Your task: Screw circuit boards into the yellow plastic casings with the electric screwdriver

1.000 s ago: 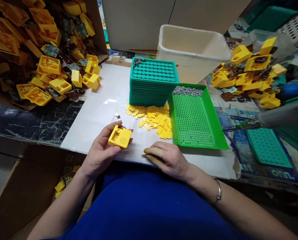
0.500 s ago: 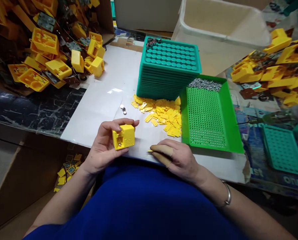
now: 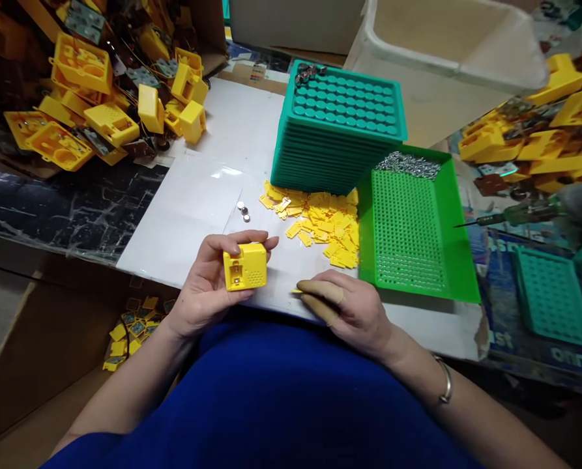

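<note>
My left hand (image 3: pixel 206 280) is closed around a small yellow plastic box (image 3: pixel 252 268), its face turned up. That face shows a group of small holes and an uncovered battery compartment with metal contacts. To the right, my right hand (image 3: pixel 352 309), with finger covers on two fingers, pinches a small yellow battery cover (image 3: pixel 296 291) seen nearly edge-on. The two hands are apart, above the front edge of the white board. Beyond the box lie several button cells (image 3: pixel 244 212). A pile of yellow battery covers (image 3: pixel 327 225) spreads behind my right hand.
A stack of teal trays (image 3: pixel 337 146) stands behind the covers. At right is a green tray (image 3: pixel 461 244) with a perforated plate and screws (image 3: pixel 408 165). An electric screwdriver (image 3: pixel 520 213) points in from the right. Yellow housings (image 3: pixel 112 124) crowd the left; a translucent bin (image 3: pixel 442 85) stands behind.
The view has shifted slightly. Both hands keep their holds on the yellow box and the battery cover, with little movement. The screwdriver's tip lies slightly farther left over the green tray's edge.
</note>
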